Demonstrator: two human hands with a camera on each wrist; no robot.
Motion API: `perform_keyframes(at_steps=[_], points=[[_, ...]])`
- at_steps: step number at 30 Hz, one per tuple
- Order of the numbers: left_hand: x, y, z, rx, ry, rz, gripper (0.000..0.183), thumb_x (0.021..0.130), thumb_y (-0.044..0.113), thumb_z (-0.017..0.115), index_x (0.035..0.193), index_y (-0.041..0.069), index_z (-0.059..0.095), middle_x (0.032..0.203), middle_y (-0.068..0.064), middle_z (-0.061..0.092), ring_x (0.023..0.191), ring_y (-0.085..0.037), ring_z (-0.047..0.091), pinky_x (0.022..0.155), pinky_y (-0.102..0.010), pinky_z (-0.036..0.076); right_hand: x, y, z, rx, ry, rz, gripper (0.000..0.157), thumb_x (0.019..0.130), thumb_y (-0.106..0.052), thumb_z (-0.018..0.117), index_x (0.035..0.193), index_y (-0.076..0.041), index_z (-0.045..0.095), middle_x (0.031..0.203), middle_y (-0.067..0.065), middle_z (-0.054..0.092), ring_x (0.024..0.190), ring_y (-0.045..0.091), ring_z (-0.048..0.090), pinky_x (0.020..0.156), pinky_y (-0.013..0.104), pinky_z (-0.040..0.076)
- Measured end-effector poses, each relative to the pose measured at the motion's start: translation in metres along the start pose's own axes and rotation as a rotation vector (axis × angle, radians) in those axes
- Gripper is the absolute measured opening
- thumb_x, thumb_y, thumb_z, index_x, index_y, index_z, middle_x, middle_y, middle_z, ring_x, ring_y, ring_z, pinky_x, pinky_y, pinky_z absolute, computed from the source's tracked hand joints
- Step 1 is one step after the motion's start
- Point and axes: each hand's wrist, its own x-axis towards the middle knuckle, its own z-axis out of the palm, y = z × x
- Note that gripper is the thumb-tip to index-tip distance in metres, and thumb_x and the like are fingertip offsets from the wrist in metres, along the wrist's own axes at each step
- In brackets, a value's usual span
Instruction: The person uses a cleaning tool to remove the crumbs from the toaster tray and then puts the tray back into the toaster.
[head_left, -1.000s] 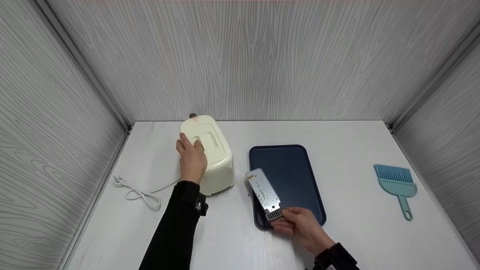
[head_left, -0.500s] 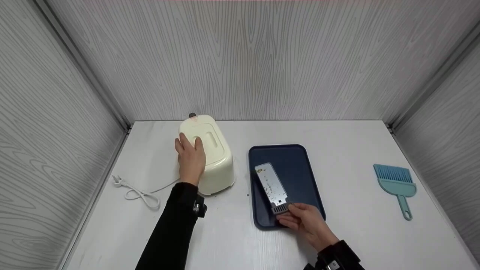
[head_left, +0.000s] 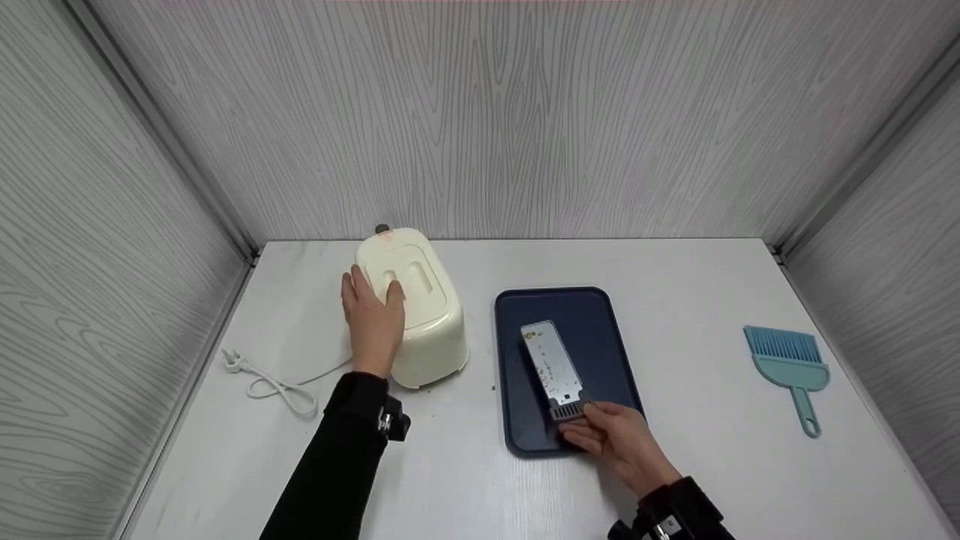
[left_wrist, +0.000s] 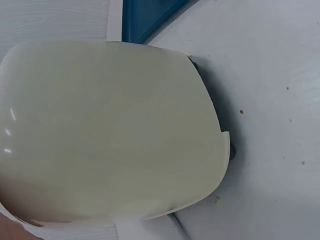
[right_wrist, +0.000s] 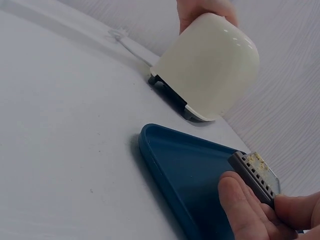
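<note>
My right hand (head_left: 619, 442) pinches the grey slotted end of a crumb tray (head_left: 553, 364) between thumb and fingers. Brown and yellow crumbs lie scattered on its silver metal plate. Beneath it is a dark blue tray (head_left: 607, 352) with a raised rim. My left hand (head_left: 373, 326) rests on the cream toaster (head_left: 431, 352), fingers along its left side and thumb on the top near a slot. In the left wrist view the toaster's smooth end (left_wrist: 110, 130) fills much of the frame, with only a bit of the hand at the lower left corner.
A white power cord (head_left: 285, 390) with a plug lies left of the toaster. A teal dustpan-and-brush set (head_left: 795, 367) lies far right. Crumbs (left_wrist: 242, 112) dot the white table near the toaster. Grey wood-grain panels (head_left: 495, 120) stand behind and at both sides.
My right hand has moved the crumb tray rightward and slightly away from me, from the blue tray's left edge to over its middle. My left hand stays on the toaster.
</note>
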Motion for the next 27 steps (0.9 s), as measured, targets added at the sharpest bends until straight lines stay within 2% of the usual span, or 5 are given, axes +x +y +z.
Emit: perform_keyframes(at_steps=[3, 10, 15, 21, 27], points=[[-0.006, 0.004, 0.002, 0.093, 0.075, 0.171, 0.070, 0.104, 0.024, 0.051, 0.164, 0.005, 0.020, 0.171, -0.018, 0.010, 0.157, -0.045, 0.000, 0.127, -0.054, 0.013, 0.001, -0.001, -0.001, -0.007, 0.004, -0.009, 0.043, 0.108, -0.004, 0.051, 0.144, 0.017, 0.039, 0.104, 0.024, 0.073, 0.096, 0.031, 0.075, 0.091, 0.039, 0.060], [-0.041, 0.030, 0.026, 0.174, 0.212, 0.803, 0.048, 0.094, -0.001, 0.058, 0.142, -0.003, 0.056, 0.157, -0.022, 0.042, 0.151, -0.048, 0.027, 0.125, -0.050, 0.025, 0.000, -0.003, -0.003, 0.011, 0.035, -0.024, 0.038, 0.108, -0.004, 0.051, 0.139, 0.016, 0.044, 0.103, 0.024, 0.073, 0.093, 0.030, 0.075, 0.090, 0.040, 0.060], [-0.078, 0.039, 0.052, 0.119, 0.152, 1.023, 0.044, 0.091, -0.004, 0.060, 0.135, -0.001, 0.063, 0.145, -0.018, 0.057, 0.141, -0.036, 0.048, 0.117, -0.041, 0.041, -0.002, -0.005, -0.004, 0.025, 0.036, -0.033, 0.039, 0.108, -0.004, 0.051, 0.141, 0.016, 0.042, 0.099, 0.022, 0.073, 0.090, 0.028, 0.076, 0.089, 0.039, 0.060], [-0.117, 0.030, 0.082, 0.085, -0.047, 0.915, 0.036, 0.095, 0.001, 0.063, 0.130, 0.001, 0.068, 0.116, -0.008, 0.072, 0.107, -0.020, 0.067, 0.091, -0.030, 0.057, -0.004, -0.005, -0.003, 0.017, 0.041, -0.031, 0.043, 0.108, -0.006, 0.051, 0.144, 0.015, 0.039, 0.099, 0.021, 0.074, 0.091, 0.027, 0.076, 0.089, 0.038, 0.060], [-0.140, 0.017, 0.109, 0.043, -0.408, 0.416, 0.030, 0.102, 0.021, 0.065, 0.126, 0.004, 0.069, 0.094, 0.000, 0.070, 0.080, -0.012, 0.063, 0.074, -0.031, 0.054, -0.003, -0.006, -0.003, 0.017, 0.038, -0.026, 0.046, 0.109, -0.008, 0.051, 0.147, 0.014, 0.037, 0.101, 0.020, 0.074, 0.092, 0.025, 0.076, 0.088, 0.037, 0.061]])
